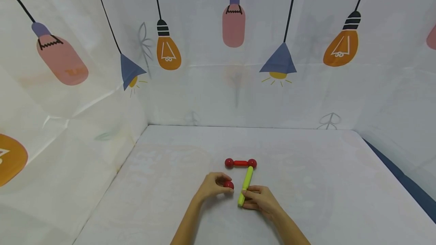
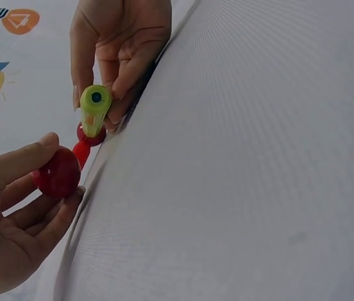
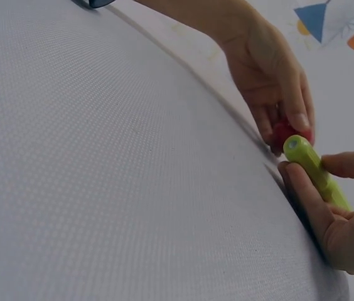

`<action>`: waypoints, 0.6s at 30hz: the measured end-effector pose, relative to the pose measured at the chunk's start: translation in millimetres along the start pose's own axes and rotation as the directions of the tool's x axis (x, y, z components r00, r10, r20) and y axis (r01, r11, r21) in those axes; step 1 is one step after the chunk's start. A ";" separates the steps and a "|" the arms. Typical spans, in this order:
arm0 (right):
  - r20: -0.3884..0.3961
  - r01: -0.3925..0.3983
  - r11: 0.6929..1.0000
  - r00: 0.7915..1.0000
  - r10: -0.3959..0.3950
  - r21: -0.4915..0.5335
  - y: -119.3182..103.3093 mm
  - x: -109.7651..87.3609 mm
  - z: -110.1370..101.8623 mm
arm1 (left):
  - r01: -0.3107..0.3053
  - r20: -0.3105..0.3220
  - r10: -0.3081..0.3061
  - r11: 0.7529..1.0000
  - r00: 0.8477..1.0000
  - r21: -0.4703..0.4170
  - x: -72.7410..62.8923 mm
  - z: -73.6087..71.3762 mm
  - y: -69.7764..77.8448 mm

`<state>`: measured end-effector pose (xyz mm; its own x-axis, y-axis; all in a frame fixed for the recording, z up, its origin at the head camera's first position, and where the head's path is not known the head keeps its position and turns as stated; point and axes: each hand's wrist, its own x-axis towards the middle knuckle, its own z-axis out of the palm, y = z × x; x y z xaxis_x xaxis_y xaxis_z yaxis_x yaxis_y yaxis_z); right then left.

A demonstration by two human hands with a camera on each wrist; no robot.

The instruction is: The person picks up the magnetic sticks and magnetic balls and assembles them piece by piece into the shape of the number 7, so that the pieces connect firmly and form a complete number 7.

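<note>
Between thumb and fingers, my left hand pinches a glossy red ball. Just to its right, my right hand grips the near end of a yellow-green rod, whose end face shows a small dark round spot. The rod's far end meets a red ball. From that ball a short red rod runs left to another red ball. The held ball is a small gap left of the yellow-green rod in the head view.
All of this is on or close over a white table. A white sheet wall printed with hanging lamps and bulbs stands behind, and another runs along the left side. Dark blue material shows beyond the table's right edge.
</note>
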<state>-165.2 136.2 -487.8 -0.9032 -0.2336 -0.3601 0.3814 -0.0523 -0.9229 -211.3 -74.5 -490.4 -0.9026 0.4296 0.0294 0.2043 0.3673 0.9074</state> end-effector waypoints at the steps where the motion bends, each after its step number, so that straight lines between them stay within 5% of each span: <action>1: 0.006 0.007 1.000 1.000 -0.007 0.004 0.4 0.4 -0.1 | 0.000 0.011 0.000 1.000 1.000 -0.004 -0.5 0.1 0.4; 18: 0.007 0.010 1.000 1.000 -0.010 -0.001 2.3 1.5 -1.2 | -0.034 0.067 0.035 0.999 0.997 -0.026 -2.6 3.5 1.6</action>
<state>-165.9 136.9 -490.6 -0.9057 -0.2394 -0.3500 0.3722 -0.0536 -0.9266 -207.3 -72.2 -490.5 -0.8674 0.4965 0.0334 0.2249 0.3312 0.9164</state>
